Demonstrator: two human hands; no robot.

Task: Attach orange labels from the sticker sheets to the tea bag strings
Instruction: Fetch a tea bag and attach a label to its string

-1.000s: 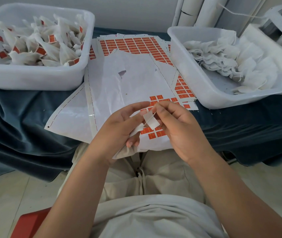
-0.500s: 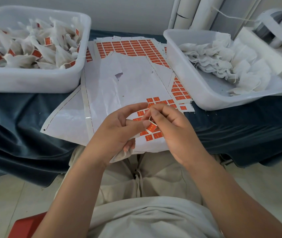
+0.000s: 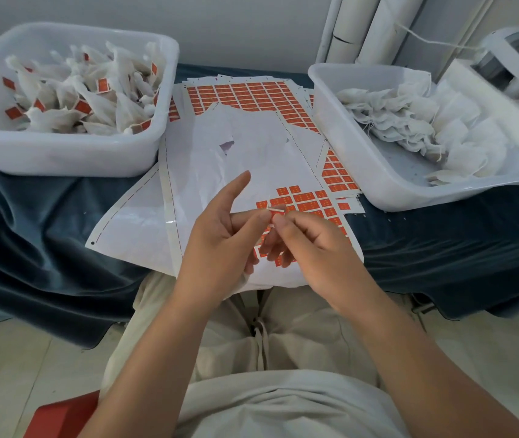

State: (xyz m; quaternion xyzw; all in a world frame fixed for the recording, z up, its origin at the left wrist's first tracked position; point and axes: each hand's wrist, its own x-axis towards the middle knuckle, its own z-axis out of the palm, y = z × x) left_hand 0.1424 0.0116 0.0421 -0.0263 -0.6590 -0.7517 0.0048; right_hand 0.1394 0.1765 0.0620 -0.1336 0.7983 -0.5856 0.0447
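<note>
the left hand [image 3: 217,245] now holds its forefinger [image 3: 236,188] out straight over the sticker sheet [image 3: 252,147], no longer curled toward the right hand [image 3: 318,248]. the label [image 3: 276,210], earlier a flat white flap, now shows as a thin folded strip pinched between both hands.

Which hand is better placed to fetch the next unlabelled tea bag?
Probably the right hand: the tub of unlabelled tea bags sits on its side, while the left hand is nearer the tub of labelled ones. Both pinch the label.
</note>
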